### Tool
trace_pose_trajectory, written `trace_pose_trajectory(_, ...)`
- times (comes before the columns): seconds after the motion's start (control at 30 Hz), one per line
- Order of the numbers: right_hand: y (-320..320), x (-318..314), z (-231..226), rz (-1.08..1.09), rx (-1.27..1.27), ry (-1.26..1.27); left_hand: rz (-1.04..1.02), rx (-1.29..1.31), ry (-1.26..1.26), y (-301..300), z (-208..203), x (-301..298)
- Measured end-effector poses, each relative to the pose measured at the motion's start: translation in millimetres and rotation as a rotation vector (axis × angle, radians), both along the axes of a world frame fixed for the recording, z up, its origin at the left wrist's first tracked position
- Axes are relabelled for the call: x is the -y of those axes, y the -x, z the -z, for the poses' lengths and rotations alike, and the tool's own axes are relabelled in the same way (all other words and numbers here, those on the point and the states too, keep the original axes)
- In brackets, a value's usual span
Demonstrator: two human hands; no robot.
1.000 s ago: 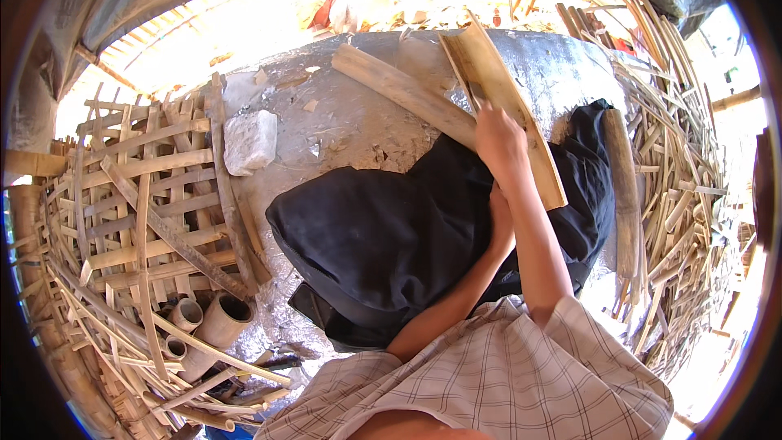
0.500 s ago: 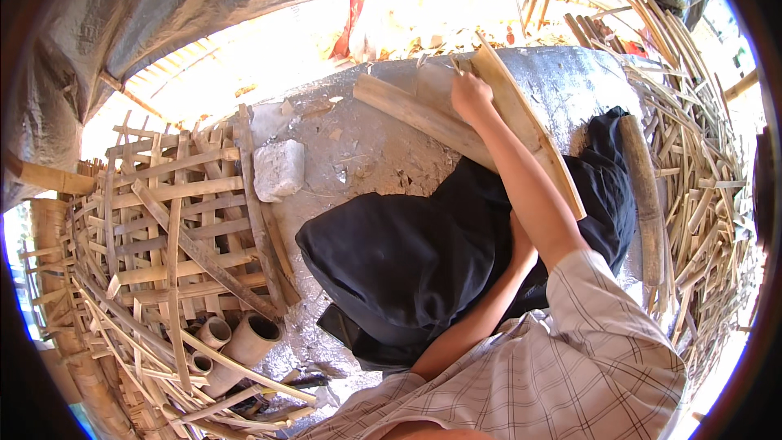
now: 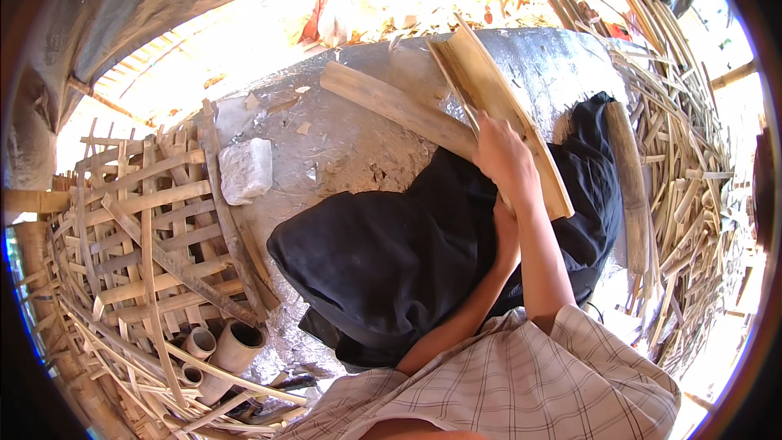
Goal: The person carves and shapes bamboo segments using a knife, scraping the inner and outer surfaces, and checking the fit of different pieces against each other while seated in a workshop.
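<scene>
A split bamboo half (image 3: 481,57), its hollow pale side showing, slants from the far ground down over black cloth (image 3: 366,253) on my lap. My right hand (image 3: 505,151) is closed at its left edge, around something thin that I cannot make out. Behind my right wrist, my left hand (image 3: 507,232) is closed at the near left edge of the bamboo half; its fingers are mostly hidden. Another bamboo length (image 3: 391,106) lies to the left, rounded side up, its near end passing beneath my right hand.
A white block (image 3: 247,171) rests beside a woven bamboo lattice (image 3: 155,228) on the left. Cut bamboo tubes (image 3: 236,346) lie near it. On the right are a bamboo pole (image 3: 629,187) and a heap of bamboo strips (image 3: 692,212). Grey sheeting (image 3: 554,65) covers the ground.
My right hand has moved from the far end of the bamboo half back toward me along its left edge, close to my left hand. The whole view has shifted slightly.
</scene>
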State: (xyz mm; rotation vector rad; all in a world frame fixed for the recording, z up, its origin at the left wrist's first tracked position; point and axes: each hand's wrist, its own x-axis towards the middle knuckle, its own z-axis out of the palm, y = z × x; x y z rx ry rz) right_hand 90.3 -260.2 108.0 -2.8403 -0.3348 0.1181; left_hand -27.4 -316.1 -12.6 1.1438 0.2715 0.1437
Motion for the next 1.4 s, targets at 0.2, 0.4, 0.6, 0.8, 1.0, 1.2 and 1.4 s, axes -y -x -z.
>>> trace_pose_trajectory(0.2, -87, -7, -10, 0.149, -0.353, -0.068, 0.017, -0.006, 0.298, 0, -37, -8)
trace_pose_trajectory(0.4, -138, -45, 61, 0.01, -0.006, 0.029, 0.061, -0.049, 0.208, -9, -23, -25)
trace_pose_trajectory(0.6, -107, -68, 81, 0.14, -0.012, 0.031, 0.13, 0.002, 0.4, 11, 20, -2)
trace_pose_trajectory(0.8, -70, -40, 62, 0.072, 0.006, 0.004, 0.099, 0.104, 0.596, 11, 34, 4)
trace_pose_trajectory(1.0, -51, -30, 53, 0.082, -0.032, 0.128, 0.032, 0.081, 0.565, -4, 27, -2)
trace_pose_trajectory(1.2, -162, -46, 81, 0.017, 0.003, 0.045, 0.057, -0.066, 0.344, -11, -4, -11)
trace_pose_trajectory(1.4, -194, -62, 86, -0.017, -0.015, 0.167, 0.061, -0.093, 0.37, -4, -38, -15)
